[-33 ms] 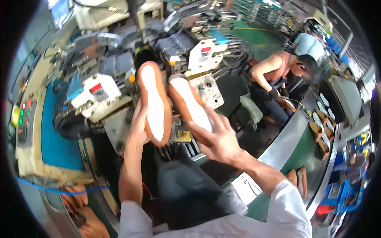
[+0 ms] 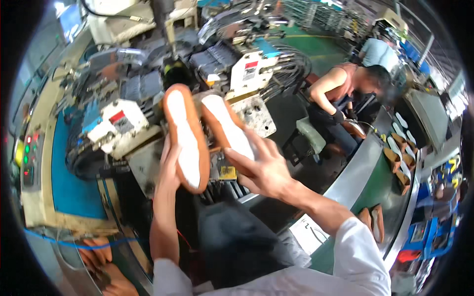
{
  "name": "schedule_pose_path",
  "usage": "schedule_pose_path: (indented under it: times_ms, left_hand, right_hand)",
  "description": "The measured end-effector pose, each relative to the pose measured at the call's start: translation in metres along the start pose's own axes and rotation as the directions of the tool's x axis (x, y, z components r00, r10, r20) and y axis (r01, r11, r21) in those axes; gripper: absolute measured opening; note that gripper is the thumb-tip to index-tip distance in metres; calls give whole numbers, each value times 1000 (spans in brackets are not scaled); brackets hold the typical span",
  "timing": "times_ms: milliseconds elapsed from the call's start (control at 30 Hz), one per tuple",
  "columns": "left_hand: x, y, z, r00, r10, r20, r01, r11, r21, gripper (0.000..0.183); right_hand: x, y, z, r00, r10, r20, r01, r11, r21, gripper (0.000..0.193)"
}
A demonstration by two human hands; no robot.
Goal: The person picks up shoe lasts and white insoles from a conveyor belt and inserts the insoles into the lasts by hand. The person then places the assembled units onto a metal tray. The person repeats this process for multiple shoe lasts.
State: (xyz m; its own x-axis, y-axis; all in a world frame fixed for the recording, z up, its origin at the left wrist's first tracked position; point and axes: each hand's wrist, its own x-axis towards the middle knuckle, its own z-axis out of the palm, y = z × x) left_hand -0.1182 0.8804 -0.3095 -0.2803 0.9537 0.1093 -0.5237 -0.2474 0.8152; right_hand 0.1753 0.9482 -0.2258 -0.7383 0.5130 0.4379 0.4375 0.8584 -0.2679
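Note:
A tan shoe (image 2: 187, 140) with a white bottom facing up stands tilted in front of me, gripped along its left side by my left hand (image 2: 169, 165). Beside it is a matching tan shoe (image 2: 224, 123), also white underneath. My right hand (image 2: 270, 170) is closed around that one's near end, thumb and fingers on either side. The toes of the two shoes are close together, pointing away from me. Both shoes are held up before a machine (image 2: 175, 71) with metal blocks and hoses; part of it is hidden behind them.
A control panel (image 2: 30, 160) with lit buttons is at left, near a blue surface (image 2: 74, 182). On the right, a conveyor (image 2: 363, 190) carries several tan shoes. A seated co-worker (image 2: 340, 89) handles a shoe there. More tan shoes (image 2: 116, 281) sit lower left.
Both shoes have shifted slightly left, and their far ends sit a little lower. My hands have moved with them, still holding one shoe each.

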Motion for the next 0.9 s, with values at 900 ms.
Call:
schedule_pose_path:
  times_ms: [900]
  left_hand:
    - [-312, -127, 3, 938, -129, -321, 108, 991, -83, 68]
  right_hand:
    - [74, -3, 133, 997, 29, -75, -33, 998, -52, 78]
